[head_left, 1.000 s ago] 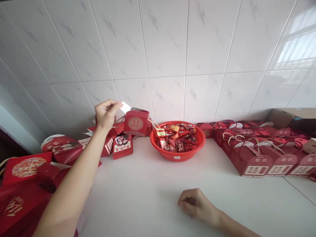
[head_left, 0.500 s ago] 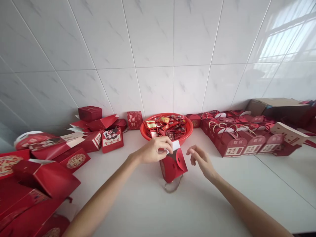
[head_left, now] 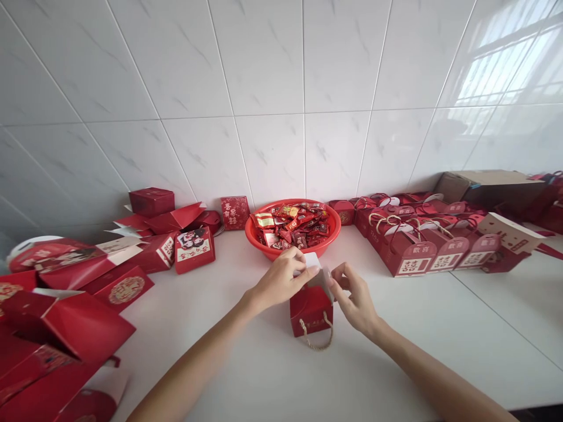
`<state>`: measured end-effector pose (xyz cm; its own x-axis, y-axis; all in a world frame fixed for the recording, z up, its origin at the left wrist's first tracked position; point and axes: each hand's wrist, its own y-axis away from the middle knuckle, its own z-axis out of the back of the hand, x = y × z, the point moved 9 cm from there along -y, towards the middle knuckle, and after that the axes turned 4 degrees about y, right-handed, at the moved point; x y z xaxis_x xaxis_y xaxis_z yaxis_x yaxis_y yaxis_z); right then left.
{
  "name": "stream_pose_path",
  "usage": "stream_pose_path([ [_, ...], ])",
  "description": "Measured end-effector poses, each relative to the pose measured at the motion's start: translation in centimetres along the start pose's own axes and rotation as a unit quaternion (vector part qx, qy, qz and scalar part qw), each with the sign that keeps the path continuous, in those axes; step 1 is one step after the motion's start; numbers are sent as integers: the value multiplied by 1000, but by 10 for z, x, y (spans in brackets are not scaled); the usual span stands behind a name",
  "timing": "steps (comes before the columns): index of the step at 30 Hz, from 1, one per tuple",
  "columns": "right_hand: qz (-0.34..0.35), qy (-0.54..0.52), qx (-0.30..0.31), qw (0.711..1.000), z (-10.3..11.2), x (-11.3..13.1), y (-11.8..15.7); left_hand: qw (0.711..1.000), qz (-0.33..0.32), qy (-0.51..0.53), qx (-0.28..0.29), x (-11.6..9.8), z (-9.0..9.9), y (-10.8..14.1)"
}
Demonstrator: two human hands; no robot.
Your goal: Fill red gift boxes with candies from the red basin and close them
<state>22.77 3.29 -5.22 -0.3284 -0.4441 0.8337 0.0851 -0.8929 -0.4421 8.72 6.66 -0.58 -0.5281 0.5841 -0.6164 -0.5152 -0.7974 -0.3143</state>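
A small red box [head_left: 310, 310] with a twisted rope handle stands on the white table in front of me, its top flaps raised. My left hand [head_left: 284, 274] pinches the box at its upper left, beside a white flap [head_left: 312, 262]. On the other side, my right hand [head_left: 355, 296] has its thumb and fingers closed on the grey inner side of the right flap. Behind both hands sits a red basin [head_left: 250, 235] holding wrapped candies [head_left: 299, 223].
Open and folded red boxes [head_left: 88, 316] are piled at the left. Rows of closed red boxes with handles [head_left: 416, 258] stand at the right, near a brown carton [head_left: 497, 179]. A tiled wall [head_left: 268, 76] rises behind.
The box has turned upright, with its rope handle hanging on the near side. My right hand has moved in and taken hold of the right flap. The view has shifted slightly.
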Motion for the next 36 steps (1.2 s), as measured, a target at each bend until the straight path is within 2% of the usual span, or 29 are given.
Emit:
stream_pose_path([
  [3,-35,-48,-23,998,6,-10,0,998,36,52,-1,15,7,-3],
  [6,-53,-62,-44,996,13,-19,-3,991,36,106,78,26,11,-1],
  [9,-84,-88,-14,992,11,-29,-7,977,35,144,154,36,14,9],
  [12,-131,-127,38,983,0,-39,-7,967,59,167,184,46,13,23],
  [15,-146,-133,97,975,-14,-44,-3,956,80,187,211,53,2,36],
  [17,-128,-111,130,977,-22,-43,0,941,95,220,239,56,-11,45],
  [19,-85,-70,135,985,-24,-38,0,918,113,279,258,60,-24,52],
  [21,-19,-12,104,994,-17,-29,-2,903,124,328,247,64,-31,55],
  [22,15,18,78,997,-12,-23,-3,905,124,333,233,66,-31,54],
  [24,67,68,36,995,-3,-13,-5,926,117,301,194,71,-28,50],
  [27,84,111,10,990,3,-6,-6,955,105,240,138,74,-19,43],
  [31,90,151,44,984,-6,-1,-3,973,104,188,88,77,-13,39],
  [36,117,228,104,961,-24,1,4,986,150,14,71,82,-1,43],
])
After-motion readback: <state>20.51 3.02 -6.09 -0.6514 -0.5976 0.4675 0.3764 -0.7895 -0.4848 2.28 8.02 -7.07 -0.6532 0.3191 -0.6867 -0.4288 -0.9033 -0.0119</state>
